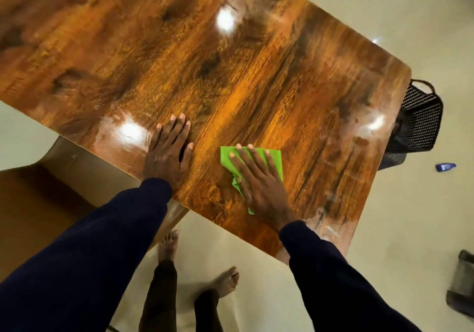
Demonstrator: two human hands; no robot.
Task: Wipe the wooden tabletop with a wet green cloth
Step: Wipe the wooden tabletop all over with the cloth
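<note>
Dark navy sleeves (102,229) are closest, both forearms reaching out over the surface (230,75). The right hand (259,177) lies flat with its fingers spread and straight, pressing the green cloth (226,157) onto the glossy wood-grain top. The cloth sits right under the palm and fingers, poking out past the fingertips and on the thumb side. The left hand (168,149) is flat too, fingers straight, holding nothing, just planted on the surface beside the cloth hand, near the edge.

Handling-wise, I'd guess the cloth is light, thin and floppy. It's folded into a rough square with a crumpled bit by the thumb. Wet on that slick varnished top it should glide easily, so a flat palm on the middle beats pinching a corner, otherwise it'll bunch up. The surface looks hard and smooth, with a rounded corner, bright glare spots and faint smeary streaks out past the right hand.
</note>
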